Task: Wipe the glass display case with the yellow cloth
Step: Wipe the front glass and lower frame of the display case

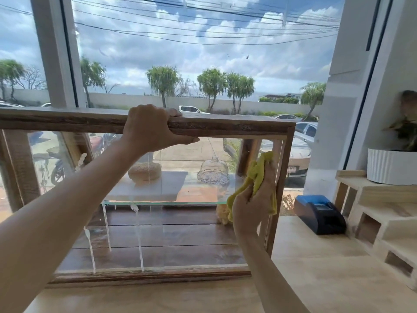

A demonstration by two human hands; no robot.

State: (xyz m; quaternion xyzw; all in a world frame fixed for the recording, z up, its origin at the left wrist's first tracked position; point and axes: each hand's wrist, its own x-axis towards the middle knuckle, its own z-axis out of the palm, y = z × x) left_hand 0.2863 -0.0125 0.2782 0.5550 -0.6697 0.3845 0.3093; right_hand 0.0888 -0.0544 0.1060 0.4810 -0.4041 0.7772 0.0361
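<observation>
A wood-framed glass display case (225, 127) stands on a pale wooden counter before a large window. White foam streaks (138, 240) run down the lower left of its front pane. My left hand (153, 129) grips the case's top wooden rail, fingers over the top and thumb underneath. My right hand (255, 204) presses a crumpled yellow cloth (257, 175) against the glass near the case's right post. Inside the case, on a glass shelf, sit a glass dome (213, 170) and a round woven object (144, 171).
A black and blue receipt printer (320, 214) sits on the counter (316, 279) just right of the case. Further right a stepped wooden stand (383, 213) carries a white ribbed pot with a plant (392, 166). The window frame rises behind the case.
</observation>
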